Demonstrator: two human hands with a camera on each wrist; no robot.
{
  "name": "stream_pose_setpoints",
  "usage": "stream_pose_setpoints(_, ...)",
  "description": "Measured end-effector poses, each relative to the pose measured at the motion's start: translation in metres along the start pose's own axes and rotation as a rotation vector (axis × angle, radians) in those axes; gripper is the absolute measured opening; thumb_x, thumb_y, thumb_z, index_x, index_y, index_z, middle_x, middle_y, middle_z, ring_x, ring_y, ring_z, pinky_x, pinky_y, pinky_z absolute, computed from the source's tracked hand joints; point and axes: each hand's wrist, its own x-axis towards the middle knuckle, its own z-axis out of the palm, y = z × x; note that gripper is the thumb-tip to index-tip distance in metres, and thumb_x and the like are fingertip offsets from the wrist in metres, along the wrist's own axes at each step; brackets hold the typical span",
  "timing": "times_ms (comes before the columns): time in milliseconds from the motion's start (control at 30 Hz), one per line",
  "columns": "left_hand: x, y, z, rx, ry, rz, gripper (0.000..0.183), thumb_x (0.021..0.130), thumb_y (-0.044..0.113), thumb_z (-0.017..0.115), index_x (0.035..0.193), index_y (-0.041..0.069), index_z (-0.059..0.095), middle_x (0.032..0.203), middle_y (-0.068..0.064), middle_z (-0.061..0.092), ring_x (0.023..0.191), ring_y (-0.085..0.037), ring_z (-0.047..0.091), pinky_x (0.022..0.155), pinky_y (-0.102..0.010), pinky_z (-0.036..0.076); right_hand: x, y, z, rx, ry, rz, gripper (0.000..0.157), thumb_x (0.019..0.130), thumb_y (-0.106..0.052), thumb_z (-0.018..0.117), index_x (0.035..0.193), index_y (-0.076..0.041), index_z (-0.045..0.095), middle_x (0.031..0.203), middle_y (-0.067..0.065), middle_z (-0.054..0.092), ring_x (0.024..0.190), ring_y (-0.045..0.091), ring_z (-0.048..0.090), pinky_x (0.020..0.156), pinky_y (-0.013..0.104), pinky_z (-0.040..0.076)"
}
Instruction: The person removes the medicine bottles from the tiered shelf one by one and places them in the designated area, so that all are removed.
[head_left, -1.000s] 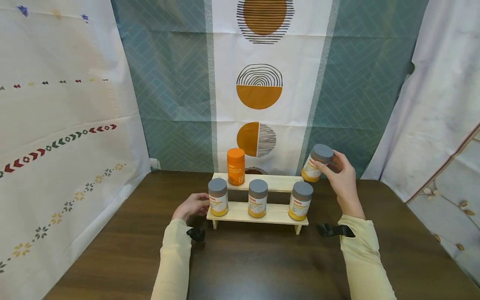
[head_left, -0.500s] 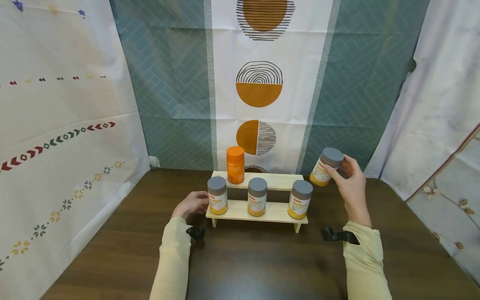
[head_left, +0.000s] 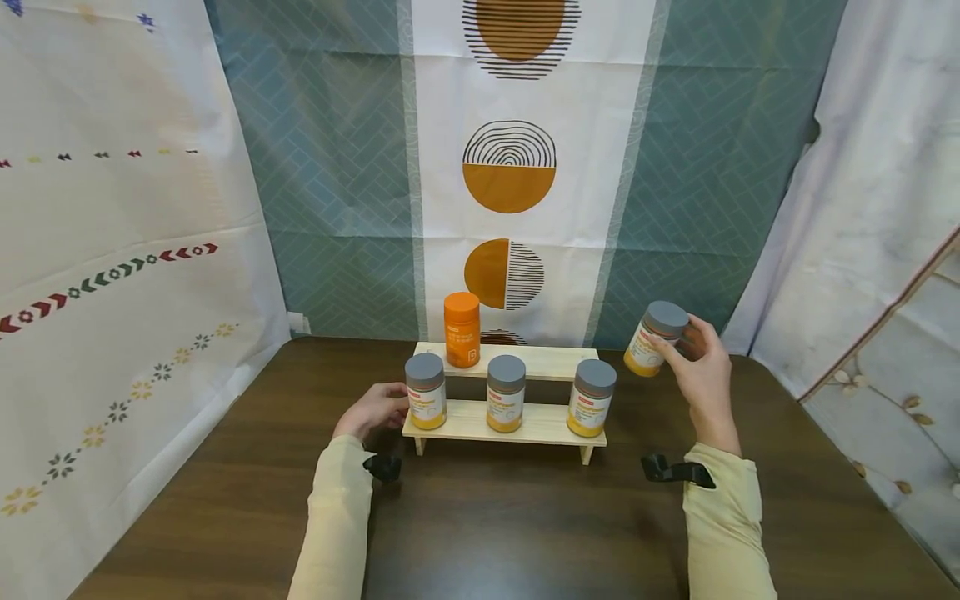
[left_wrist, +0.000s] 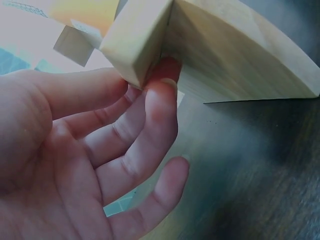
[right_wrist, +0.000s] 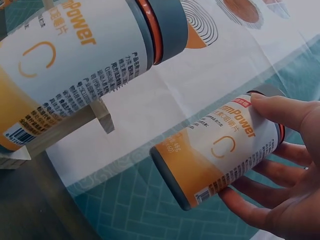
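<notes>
A two-step wooden display rack [head_left: 465, 423] stands on the table. My left hand [head_left: 371, 410] is at its left end; in the left wrist view, the thumb and fingertips pinch the corner of the wooden board [left_wrist: 137, 42]. To the right of the rack, my right hand [head_left: 705, 375] holds a grey-capped supplement bottle [head_left: 651, 340] in the air, tilted. The right wrist view shows the thumb on its label near the cap [right_wrist: 267, 90] and fingers underneath. Three matching bottles stand along the lower step: left [head_left: 426, 393], middle [head_left: 506, 395] and right [head_left: 591, 400].
An all-orange bottle [head_left: 462, 332] stands toward the left of the upper step, behind the front row. The dark wooden table [head_left: 525, 525] extends before the rack. Patterned cloth [head_left: 337, 167] hangs behind, with white cloths at both sides. Each wrist wears a black strap.
My right hand has carried the bottle rightward, away from the upper step's right end. My left hand keeps its place at the rack's left end. The head view has shifted slightly.
</notes>
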Motion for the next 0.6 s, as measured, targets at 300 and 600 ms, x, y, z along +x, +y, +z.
stream_pose_setpoints(300, 0.0007, 0.0012, -0.0012, 0.0, -0.004, -0.008, 0.036, 0.097, 0.02, 0.055, 0.125, -0.002, 0.055, 0.103, -0.014, 0.065, 0.073, -0.016, 0.062, 0.074, -0.032, 0.055, 0.0017, 0.0034, 0.0003, -0.026, -0.007, -0.003, 0.062, 0.086, -0.022, 0.074, 0.141, -0.013, 0.046, 0.131, 0.006, 0.057, 0.096, -0.006, 0.052, 0.082, 0.015, 0.041)
stream_pose_setpoints(600, 0.0013, 0.0003, 0.0009, 0.0, 0.01, -0.011, 0.038, 0.096, 0.02, 0.056, 0.126, -0.003, 0.054, 0.097, -0.012, 0.065, 0.069, -0.015, 0.061, 0.07, -0.029, 0.054, 0.0019, 0.006, -0.0011, -0.026, -0.007, 0.001, 0.063, 0.086, -0.021, 0.074, 0.142, -0.014, 0.045, 0.13, 0.006, 0.056, 0.098, -0.005, 0.051, 0.085, 0.015, 0.041)
